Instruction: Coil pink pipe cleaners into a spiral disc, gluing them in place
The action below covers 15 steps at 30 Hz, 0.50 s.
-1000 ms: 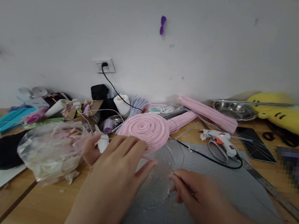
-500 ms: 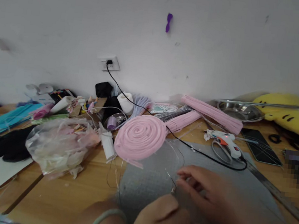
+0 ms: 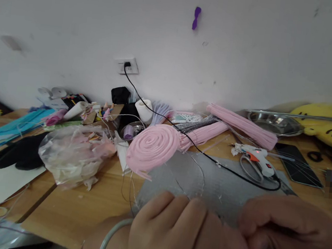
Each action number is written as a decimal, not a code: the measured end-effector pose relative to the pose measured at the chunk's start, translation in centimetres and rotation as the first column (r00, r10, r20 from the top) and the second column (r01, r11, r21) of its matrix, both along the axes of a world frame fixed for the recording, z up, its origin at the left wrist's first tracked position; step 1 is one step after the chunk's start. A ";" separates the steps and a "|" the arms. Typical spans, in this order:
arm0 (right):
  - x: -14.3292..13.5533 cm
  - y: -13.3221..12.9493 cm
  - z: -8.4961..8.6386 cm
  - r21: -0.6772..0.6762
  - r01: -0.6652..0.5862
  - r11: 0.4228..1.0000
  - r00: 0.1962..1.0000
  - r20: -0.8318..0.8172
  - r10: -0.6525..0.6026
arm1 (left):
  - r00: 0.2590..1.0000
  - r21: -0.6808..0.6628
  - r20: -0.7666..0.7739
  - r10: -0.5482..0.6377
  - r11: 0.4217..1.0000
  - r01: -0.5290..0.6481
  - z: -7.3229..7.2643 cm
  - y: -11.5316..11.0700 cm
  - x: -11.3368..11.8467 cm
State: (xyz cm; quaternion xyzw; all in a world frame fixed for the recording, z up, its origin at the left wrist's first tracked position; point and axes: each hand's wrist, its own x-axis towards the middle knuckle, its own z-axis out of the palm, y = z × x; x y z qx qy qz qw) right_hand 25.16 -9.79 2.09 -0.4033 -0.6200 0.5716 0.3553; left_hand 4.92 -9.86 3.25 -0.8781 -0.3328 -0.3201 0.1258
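Note:
My left hand (image 3: pixel 178 230), with a pale bangle (image 3: pixel 113 234) at its wrist, is closed at the bottom centre, its knuckles toward the camera. What its fingers grip is hidden. My right hand (image 3: pixel 286 230) meets its fingertips from the right, thumb and fingers pinched together; any item between them is too blurred to make out. Both hands are over the grey mat (image 3: pixel 165 184). Thin wire (image 3: pixel 181 187) shows just above my left knuckles. Beyond it lies a coiled pink spiral (image 3: pixel 153 147) of fuzzy stems.
A glue gun (image 3: pixel 259 159) with a black cord (image 3: pixel 199 150) lies at the right, near a phone (image 3: pixel 299 165). Pink stem bundles (image 3: pixel 242 125) and a metal bowl (image 3: pixel 275 123) stand behind. A plastic bag (image 3: pixel 72 156) sits at the left, beside black fabric (image 3: pixel 21 154).
My right hand has moved right and its fingers have closed at my left hand's fingertips. My left hand has turned, showing its knuckles. The view has shifted slightly.

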 end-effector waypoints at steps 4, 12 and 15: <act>-0.2 -0.5 0.2 0.365 0.037 0.930 0.926 0.337 -0.169 | 1.000 -0.013 0.010 0.014 1.000 -0.014 -0.3 0.3 -0.1; 0.9 0.0 0.4 0.390 0.106 0.915 0.915 0.323 -0.243 | 0.998 0.017 -0.044 0.044 0.999 -0.043 0.3 1.8 0.5; 0.4 0.6 0.8 0.349 0.091 0.933 0.903 0.366 -0.225 | 0.999 0.030 -0.051 0.013 0.999 -0.011 0.3 2.1 0.8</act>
